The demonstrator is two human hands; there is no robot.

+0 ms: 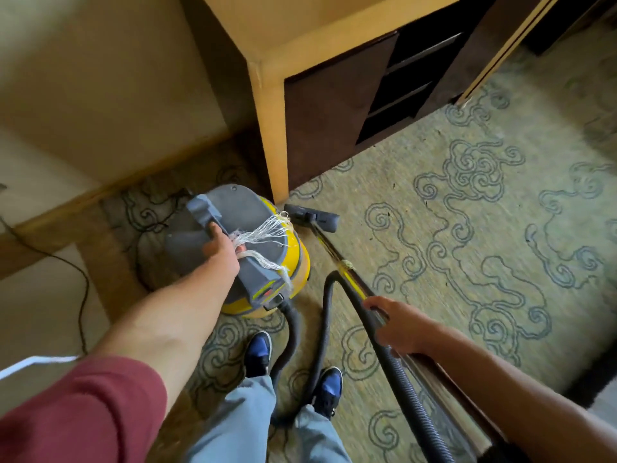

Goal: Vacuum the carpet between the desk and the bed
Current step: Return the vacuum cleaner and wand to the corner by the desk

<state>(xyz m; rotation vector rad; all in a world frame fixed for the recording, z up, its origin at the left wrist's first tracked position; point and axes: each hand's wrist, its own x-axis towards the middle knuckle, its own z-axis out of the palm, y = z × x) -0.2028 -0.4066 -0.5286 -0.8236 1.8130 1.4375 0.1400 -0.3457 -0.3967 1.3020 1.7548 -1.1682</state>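
At centre frame the left hand (222, 247) has its grip closed on the grey handle of the round yellow canister vacuum with the grey lid (267, 262); lower right, the right hand (395, 324) is wrapped round the yellow-and-black wand (337, 259). I'd say the canister is being dragged along: best to lift it clear of the black ribbed hose (400, 372) looped by the blue shoes (258, 352). The dark floor head (312, 217) rests beside the pale wooden table leg (270, 135), on green swirl-patterned carpet (484, 228) that fills the right of the frame.
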